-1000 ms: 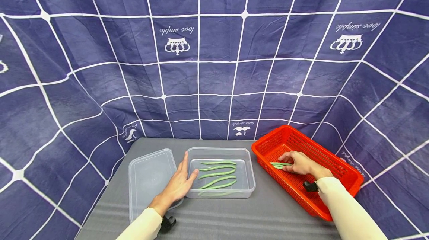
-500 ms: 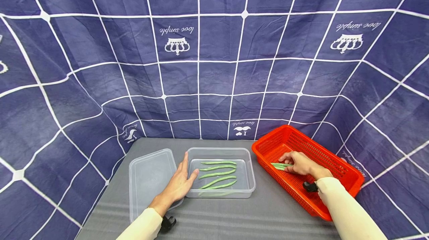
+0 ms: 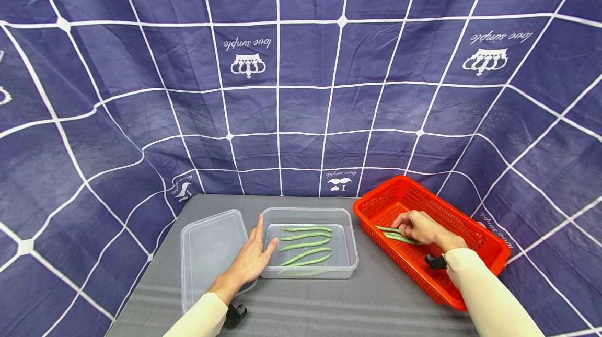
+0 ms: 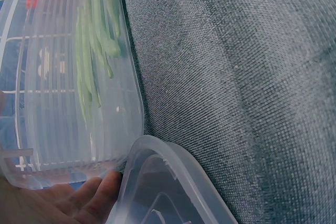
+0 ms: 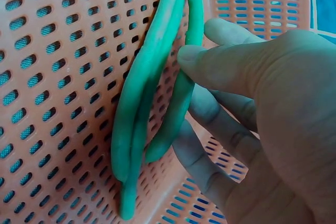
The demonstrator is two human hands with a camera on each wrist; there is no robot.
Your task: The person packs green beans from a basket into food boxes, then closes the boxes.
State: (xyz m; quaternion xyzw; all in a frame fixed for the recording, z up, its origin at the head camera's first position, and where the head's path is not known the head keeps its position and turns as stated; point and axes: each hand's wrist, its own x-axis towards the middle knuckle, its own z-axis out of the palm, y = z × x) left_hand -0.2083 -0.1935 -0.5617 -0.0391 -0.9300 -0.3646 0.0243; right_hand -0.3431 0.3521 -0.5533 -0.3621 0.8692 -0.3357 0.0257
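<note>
Gently is how I'd judge it best to lift this green bean (image 5: 170, 119) out of the red basket (image 3: 451, 211), tilting it away from the two beans (image 5: 137, 103) beside it so they aren't dragged along. My right hand (image 3: 420, 229) has its thumb and fingers nearly together, pinching that bean partway along; my left hand (image 3: 254, 256) lies at the clear box's (image 3: 345, 273) left end, fingers extended, gripping nothing.

The beans (image 5: 137, 90) are green, the basket (image 3: 437, 211) red, the tabletop (image 3: 320, 300) grey, the curtain (image 3: 301, 107) blue, gridded in white.
</note>
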